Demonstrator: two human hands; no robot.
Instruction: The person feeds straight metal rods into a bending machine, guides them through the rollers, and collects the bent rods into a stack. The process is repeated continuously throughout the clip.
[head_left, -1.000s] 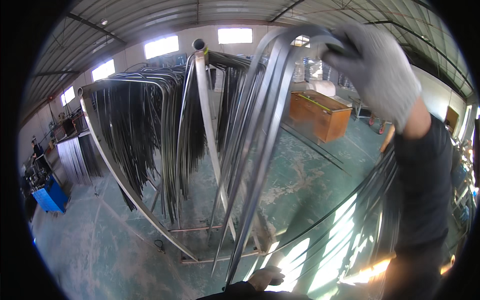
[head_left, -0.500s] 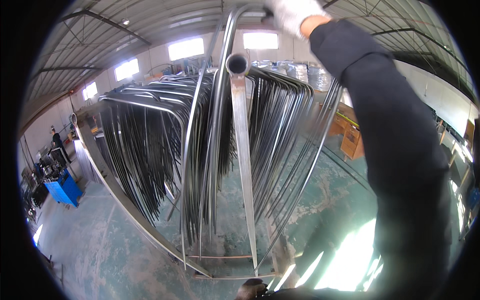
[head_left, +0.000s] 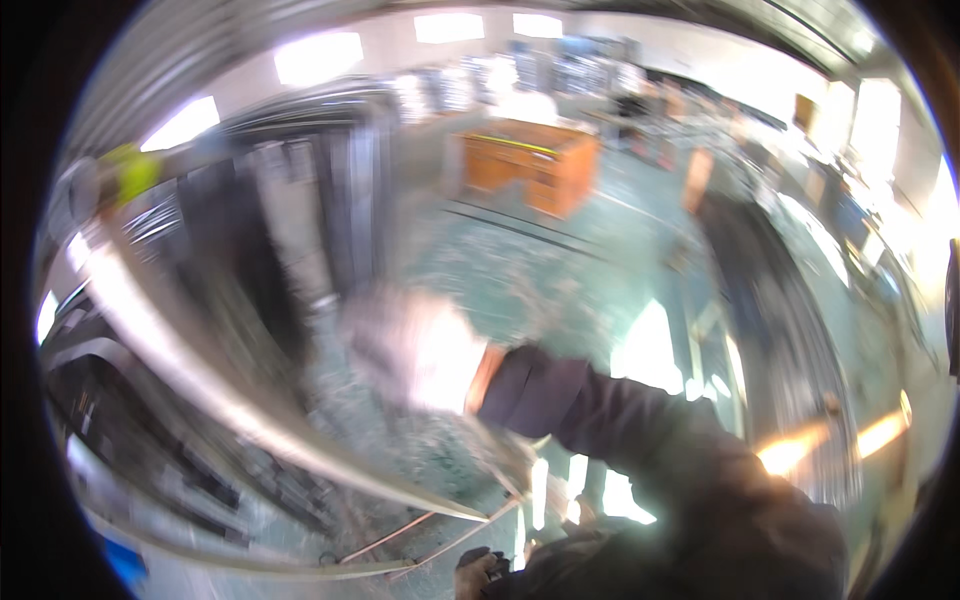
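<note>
My right hand [head_left: 415, 350], in a whitish glove below a dark sleeve, reaches out in front of me at mid-height. It is smeared by motion, so its fingers and anything in them cannot be made out. Just left of it, bent metal tubes [head_left: 355, 190] hang in a blurred bunch on a rack. The rack's pale upright post [head_left: 190, 340] slants down through the left of the view. My left hand does not show. A small dark and tan thing [head_left: 480, 572] at the lower edge is too unclear to name.
A wooden desk [head_left: 548, 170] stands beyond my hand. Long dark stock [head_left: 770, 320] lies along the right side. Thin reddish rods [head_left: 385, 540] run low by the post's foot. A yellow-green patch [head_left: 130, 172] shows near the rack's top.
The view has swung right, so the rack now lies at the left. My right hand has come down from the bent tube's top at the upper edge to mid-height.
</note>
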